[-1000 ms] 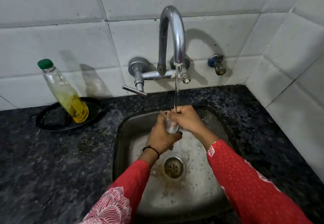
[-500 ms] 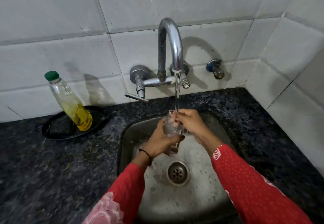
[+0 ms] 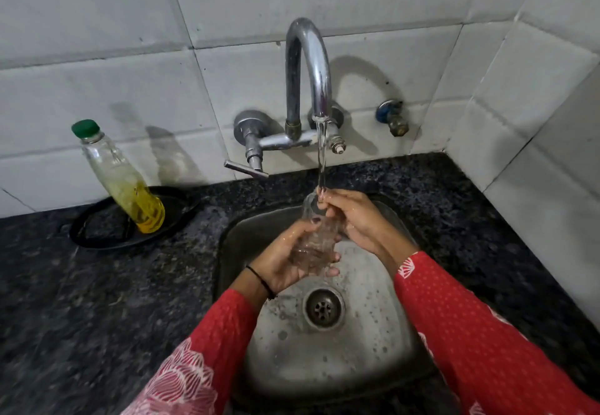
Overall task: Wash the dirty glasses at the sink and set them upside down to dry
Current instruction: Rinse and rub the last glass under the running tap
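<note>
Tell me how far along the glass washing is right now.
Done: nothing visibly finished; no glass stands upside down anywhere in view. In hand: one clear glass held under the running tap, the left hand wrapped around its body, the right hand at its rim, over the sink. Left: finish rinsing, invert it to dry. Other dirty glasses are not in view.

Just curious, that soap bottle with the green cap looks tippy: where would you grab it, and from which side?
Around the clear upper body, just below the green cap. The bottle leans with its top tilted left and its yellow-filled base on the black tray, so come from the front, the wall being close behind it, and wrap the narrow part.
</note>
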Tool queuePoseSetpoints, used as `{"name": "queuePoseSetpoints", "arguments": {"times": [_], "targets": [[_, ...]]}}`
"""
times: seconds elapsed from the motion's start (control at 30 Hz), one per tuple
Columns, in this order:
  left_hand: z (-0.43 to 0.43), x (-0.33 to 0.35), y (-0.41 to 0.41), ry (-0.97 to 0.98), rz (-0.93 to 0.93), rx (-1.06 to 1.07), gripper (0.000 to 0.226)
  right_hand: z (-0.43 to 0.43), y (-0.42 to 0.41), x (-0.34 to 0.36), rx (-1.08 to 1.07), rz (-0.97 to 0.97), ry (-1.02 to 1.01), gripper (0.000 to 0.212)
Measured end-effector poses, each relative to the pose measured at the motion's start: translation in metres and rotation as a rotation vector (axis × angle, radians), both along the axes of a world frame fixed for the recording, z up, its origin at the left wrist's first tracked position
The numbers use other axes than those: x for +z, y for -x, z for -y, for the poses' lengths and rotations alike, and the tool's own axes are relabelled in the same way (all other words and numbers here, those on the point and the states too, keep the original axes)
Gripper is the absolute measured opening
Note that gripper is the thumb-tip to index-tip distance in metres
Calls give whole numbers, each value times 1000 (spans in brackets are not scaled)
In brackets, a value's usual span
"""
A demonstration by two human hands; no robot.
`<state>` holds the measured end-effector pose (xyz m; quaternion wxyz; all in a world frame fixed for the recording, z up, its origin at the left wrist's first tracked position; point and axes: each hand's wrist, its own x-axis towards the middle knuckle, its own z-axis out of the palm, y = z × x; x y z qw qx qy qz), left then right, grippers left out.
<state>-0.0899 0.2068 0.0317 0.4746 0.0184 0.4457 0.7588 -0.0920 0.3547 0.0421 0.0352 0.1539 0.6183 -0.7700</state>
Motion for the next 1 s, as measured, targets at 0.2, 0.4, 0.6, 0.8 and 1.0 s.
{"name": "queuePoseSetpoints", "arguments": {"times": [0.2,0.4,0.6,0.8,1.0], "targets": [[-12,-22,0,619,-699,66,68,2,5,0,175,10,-524,26],[-1,-14,6,-161,89,43,29,1,5,-1,86,-15,75,18],[-7,-32,17,759,-827,44,76,7,5,3,269,8,-617,24],[5,-25,9,11,-25,20,42,5,-3,0,137,-14,-109,22],[-11,-36,9,493,-726,73,62,13,-4,3,193,-6,-629,35]]}}
